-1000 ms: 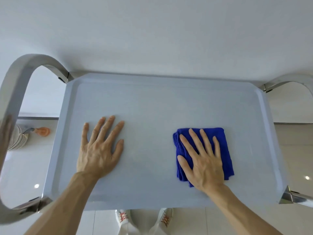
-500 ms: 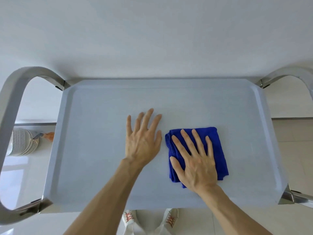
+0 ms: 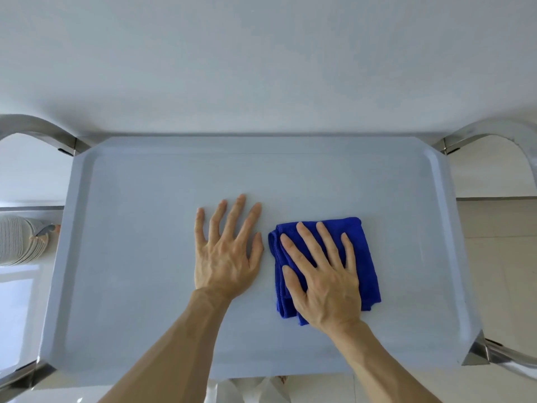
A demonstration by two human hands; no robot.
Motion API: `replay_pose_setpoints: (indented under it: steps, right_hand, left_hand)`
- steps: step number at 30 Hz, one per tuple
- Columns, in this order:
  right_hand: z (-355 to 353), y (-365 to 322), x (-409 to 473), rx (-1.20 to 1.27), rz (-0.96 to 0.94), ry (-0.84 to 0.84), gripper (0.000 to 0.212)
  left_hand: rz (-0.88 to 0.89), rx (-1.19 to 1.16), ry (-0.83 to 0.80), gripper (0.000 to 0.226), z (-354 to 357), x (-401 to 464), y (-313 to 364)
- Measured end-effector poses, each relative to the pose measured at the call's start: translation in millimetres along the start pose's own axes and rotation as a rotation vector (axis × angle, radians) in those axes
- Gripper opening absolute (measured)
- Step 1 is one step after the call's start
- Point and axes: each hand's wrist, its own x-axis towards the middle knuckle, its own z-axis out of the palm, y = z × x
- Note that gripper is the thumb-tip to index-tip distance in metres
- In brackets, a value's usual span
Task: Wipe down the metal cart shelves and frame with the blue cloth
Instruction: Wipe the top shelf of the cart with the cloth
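Pressing my right hand (image 3: 322, 274) flat on the folded blue cloth (image 3: 364, 257), I am keeping its fingers straight and spread, gripping nothing, with the palm covering the cloth's near half. The cloth is lying on the top shelf (image 3: 139, 257) of the metal cart, slightly toward three o'clock from the shelf's middle. My left hand (image 3: 226, 254) is resting palm-down on the bare shelf just beside the cloth, at its nine o'clock, fingers relaxed and fanned toward twelve, thumb nearly touching the cloth's folded edge. Curved steel frame bars are showing at the shelf's corners: one at ten o'clock (image 3: 37, 126), one at two o'clock (image 3: 499, 132). A stack of ribbed white dishes (image 3: 17, 239) is sitting below at nine o'clock.
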Motion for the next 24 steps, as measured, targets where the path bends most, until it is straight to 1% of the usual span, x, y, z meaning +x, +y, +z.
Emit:
replay_pose_setpoints:
  steps: [5, 8, 11, 13, 16, 18, 20, 22, 24]
  right_hand:
    - [5, 34, 82, -0.057, 0.071, 0.073, 0.047]
    - [5, 47, 126, -0.089, 0.136, 0.040, 0.047]
    - [2, 45, 143, -0.105, 0.175, -0.002, 0.050]
    - [-1, 35, 132, -0.107, 0.190, -0.004, 0.051]
    - [-3, 7, 66, -0.060, 0.182, 0.010, 0.052]
    - [-4, -13, 4, -0.036, 0.119, -0.053, 0.055]
    - [-5, -21, -35, -0.043, 0.038, -0.114, 0.058]
    - [-5, -12, -31, -0.036, -0.011, -0.126, 0.058]
    - [-5, 0, 0, -0.040, -0.009, -0.097, 0.056]
  left_hand:
    - [0.012, -0.005, 0.030, 0.053, -1, 1, 0]
    - [0.016, -0.015, 0.042, 0.054, -1, 1, 0]
    - [0.012, -0.017, 0.057, 0.053, -2, 0, 1]
    - [0.007, -0.020, 0.060, 0.052, -2, -1, 1]
    - [-0.003, -0.020, 0.054, 0.053, -3, -1, 2]
    - [-0.008, -0.022, 0.039, 0.054, -4, -1, 2]
    - [-0.009, -0.011, 0.012, 0.055, -4, -1, 2]
    - [-0.004, -0.008, 0.010, 0.055, -4, -1, 3]
    - [-0.003, -0.016, 0.026, 0.054, -3, 0, 3]
